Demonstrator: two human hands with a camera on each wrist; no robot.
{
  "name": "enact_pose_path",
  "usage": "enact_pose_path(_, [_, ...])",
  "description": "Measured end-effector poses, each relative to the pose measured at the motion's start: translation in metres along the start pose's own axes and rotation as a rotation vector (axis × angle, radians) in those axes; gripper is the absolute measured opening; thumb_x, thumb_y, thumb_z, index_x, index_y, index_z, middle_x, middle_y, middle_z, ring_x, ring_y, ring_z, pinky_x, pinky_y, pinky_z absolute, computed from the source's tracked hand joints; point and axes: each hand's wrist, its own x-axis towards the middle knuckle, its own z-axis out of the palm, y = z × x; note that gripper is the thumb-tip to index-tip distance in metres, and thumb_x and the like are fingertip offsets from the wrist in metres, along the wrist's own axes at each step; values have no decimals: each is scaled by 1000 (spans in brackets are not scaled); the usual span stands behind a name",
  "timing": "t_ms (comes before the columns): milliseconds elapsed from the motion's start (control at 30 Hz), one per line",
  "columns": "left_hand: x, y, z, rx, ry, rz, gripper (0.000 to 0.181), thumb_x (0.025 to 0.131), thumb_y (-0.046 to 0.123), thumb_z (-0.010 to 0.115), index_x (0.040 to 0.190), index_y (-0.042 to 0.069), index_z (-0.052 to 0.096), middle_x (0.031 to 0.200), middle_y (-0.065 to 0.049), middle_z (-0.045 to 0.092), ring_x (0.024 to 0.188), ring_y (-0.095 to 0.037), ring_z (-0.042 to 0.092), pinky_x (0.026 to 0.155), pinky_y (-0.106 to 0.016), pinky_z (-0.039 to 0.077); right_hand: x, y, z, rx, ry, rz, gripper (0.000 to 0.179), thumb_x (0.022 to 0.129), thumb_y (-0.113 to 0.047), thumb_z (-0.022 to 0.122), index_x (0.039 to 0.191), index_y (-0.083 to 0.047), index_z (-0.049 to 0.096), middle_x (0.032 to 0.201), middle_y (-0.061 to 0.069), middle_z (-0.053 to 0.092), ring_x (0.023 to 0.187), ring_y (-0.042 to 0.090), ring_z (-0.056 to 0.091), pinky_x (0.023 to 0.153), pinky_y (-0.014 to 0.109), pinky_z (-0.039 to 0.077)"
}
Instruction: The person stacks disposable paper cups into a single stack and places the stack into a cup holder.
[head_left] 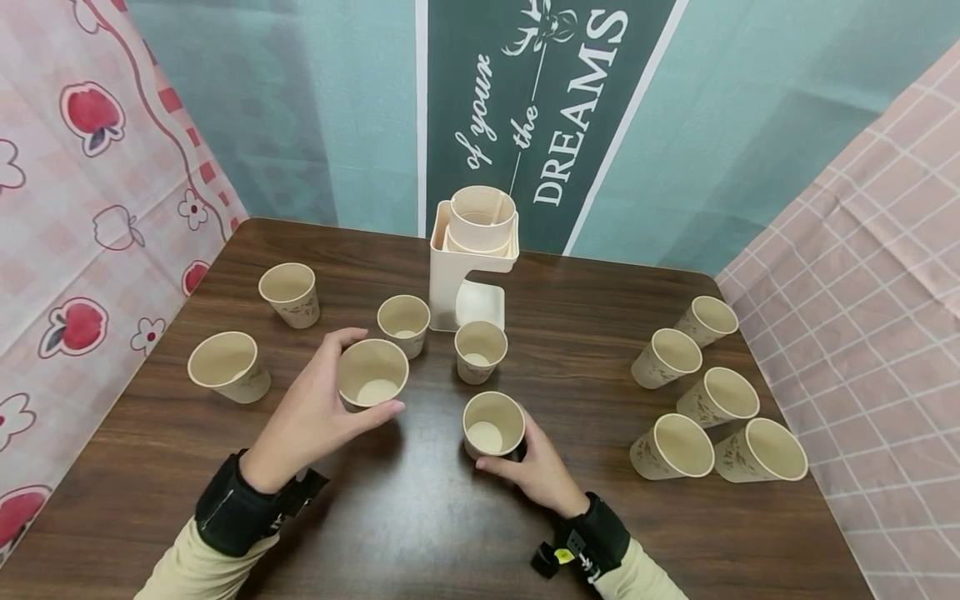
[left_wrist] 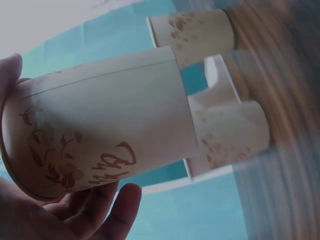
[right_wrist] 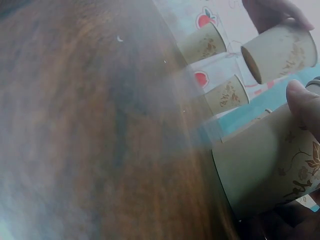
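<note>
My left hand (head_left: 318, 408) grips a beige paper cup (head_left: 372, 367) near its rim, thumb on the near side and fingers round the far side. In the left wrist view this cup (left_wrist: 105, 120) shows brown flowers and lettering, and its base is lifted off the table. My right hand (head_left: 542, 468) holds another paper cup (head_left: 492, 421), thumb at the front; in the right wrist view the base of that cup (right_wrist: 265, 165) is close to the tabletop. Just beyond the held cups stand two more, a left cup (head_left: 403, 321) and a right cup (head_left: 480, 348).
A white holder (head_left: 448, 287) with a cup-shaped top (head_left: 480, 221) stands at the table's back. Two paper cups, one farther back (head_left: 291, 292) and one nearer (head_left: 232, 367), stand at left. Several cups (head_left: 678, 446) cluster at right. Cloths hang around the brown table (head_left: 420, 533).
</note>
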Motion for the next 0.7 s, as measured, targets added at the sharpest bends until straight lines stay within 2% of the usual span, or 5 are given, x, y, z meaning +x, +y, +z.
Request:
enact_pose_path(167, [6,10,9,-9,-29,53,85,74,33,93,137,4,45,123,-9,60,106,-22,61,87,-44,53,0,-3,0,6,-5,16,81,78,-7,89,148,-11,47,140,8,58,128,30,53,110,30,40])
enact_pose_path(467, [15,33,25,-50,-78,153,84,74,41,92,138,11,47,128,-1,57,110,-16,58,92,-41,52,1,-2,-1,5,-9,9,81,79,-8,89,148,-15,47,140,5,58,128,28,53,110,29,39])
enact_pose_path(700, [21,47,36,-111,-119,194,85,73,39,93,139,10,47,128,-2,57,111,-16,58,95,-40,52,0,-3,0,9,-15,19,81,80,-11,88,149,-17,46,139,3,58,127,22,53,109,27,39])
